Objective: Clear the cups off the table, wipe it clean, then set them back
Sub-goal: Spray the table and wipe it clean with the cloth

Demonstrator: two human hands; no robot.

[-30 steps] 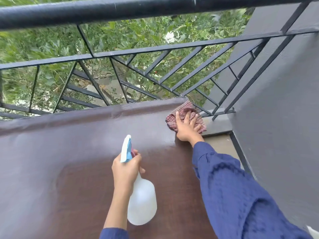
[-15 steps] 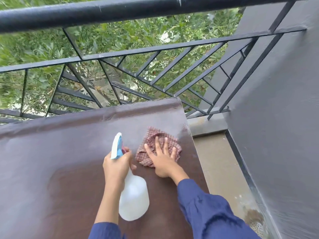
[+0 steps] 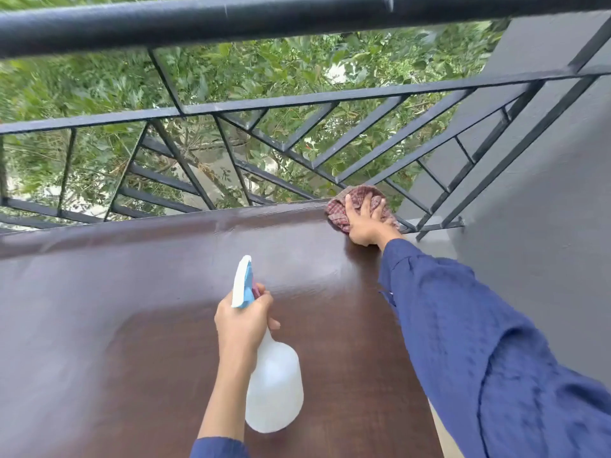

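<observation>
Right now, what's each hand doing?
Left hand: closed around the spray bottle.
Right hand: open, flat on the cloth.

loose dark-blue textured sleeves (image 3: 463, 325) cover both arms; hands bare.

Right hand (image 3: 365, 223) flat, fingers spread, arm outstretched to table's far right corner, left hand (image 3: 243, 325) fisted mid-table

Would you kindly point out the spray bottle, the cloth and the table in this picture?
spray bottle (image 3: 276, 388), head view, on its white body below the hand.
cloth (image 3: 358, 196), head view, on the checked fabric above the fingers.
table (image 3: 148, 292), head view, on bare brown top.
</observation>
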